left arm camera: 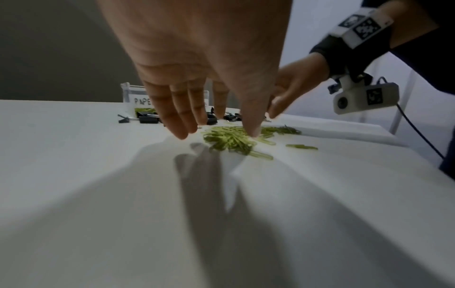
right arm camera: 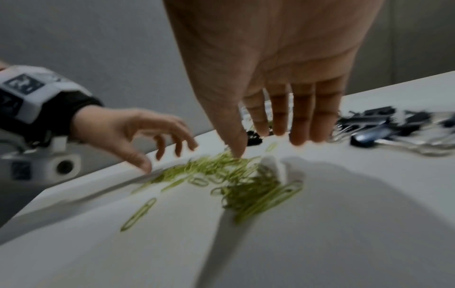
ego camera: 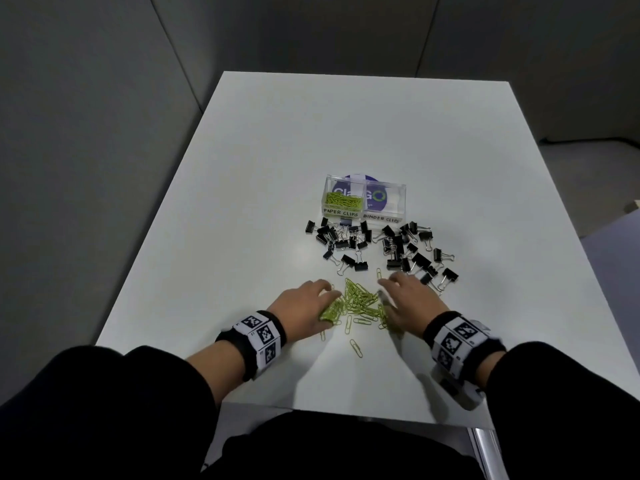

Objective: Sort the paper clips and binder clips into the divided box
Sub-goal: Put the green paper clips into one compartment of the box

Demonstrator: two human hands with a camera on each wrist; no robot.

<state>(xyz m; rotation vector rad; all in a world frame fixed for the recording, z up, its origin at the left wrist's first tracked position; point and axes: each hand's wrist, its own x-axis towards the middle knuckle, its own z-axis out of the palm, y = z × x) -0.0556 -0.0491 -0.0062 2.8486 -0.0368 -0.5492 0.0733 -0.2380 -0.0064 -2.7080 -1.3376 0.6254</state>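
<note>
A heap of green paper clips lies near the table's front edge. My left hand flanks the heap on its left, fingers straight, thumb tip touching the clips. On the heap's right is my right hand, fingers straight and spread, thumb tip on the clips. Neither hand holds anything. Black binder clips lie scattered between the heap and the clear divided box. Its left cell, labelled PAPER CLIPS, holds green clips; the BINDER CLIPS cell shows none.
The white table has bare surface to the left of and beyond the box. A few stray paper clips lie close to the front edge. Grey partition walls stand around the table.
</note>
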